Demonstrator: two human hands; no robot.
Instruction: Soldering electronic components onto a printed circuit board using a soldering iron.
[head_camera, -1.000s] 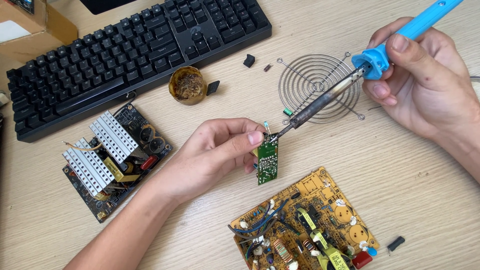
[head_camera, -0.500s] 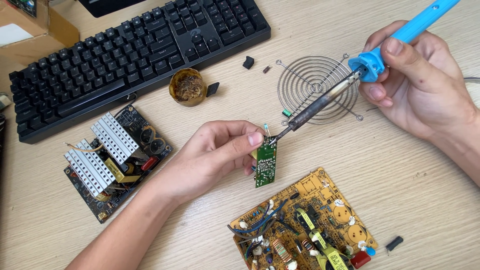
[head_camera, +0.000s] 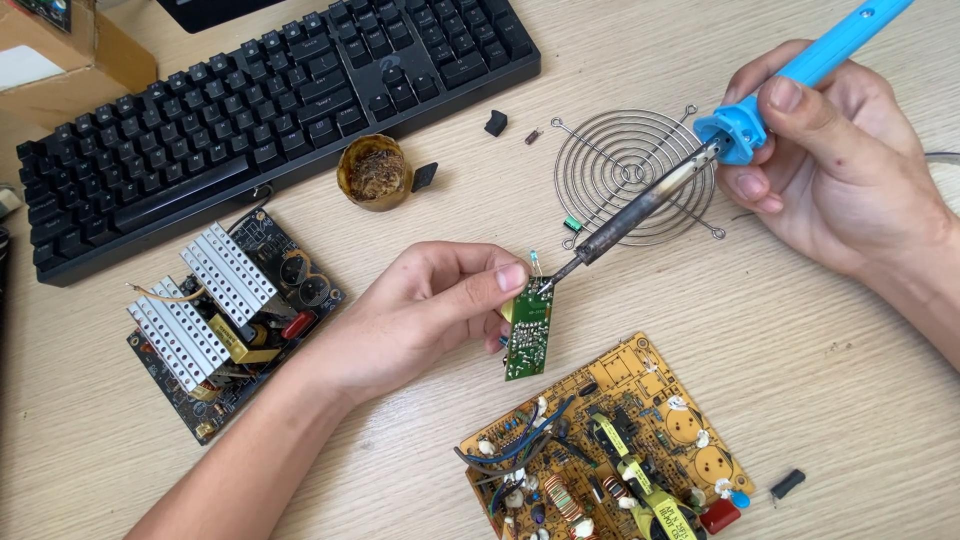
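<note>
Left hand (head_camera: 420, 310) fingers pinch small green circuit board (head_camera: 528, 335) upright above the desk (head_camera: 800, 330); right hand (head_camera: 830, 160) grips blue soldering iron (head_camera: 700, 160); tip unchanged over the last second, touching board's top edge; joint likely heating; yellow board (head_camera: 620, 450) just below.

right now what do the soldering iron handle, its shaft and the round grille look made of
Soldering iron handle: smooth blue plastic, by its even matte colour. Shaft: metal, darkened and scorched brown-grey. Round grille: thin bright wire rings, probably plated steel, judging by the silvery shine.
</note>
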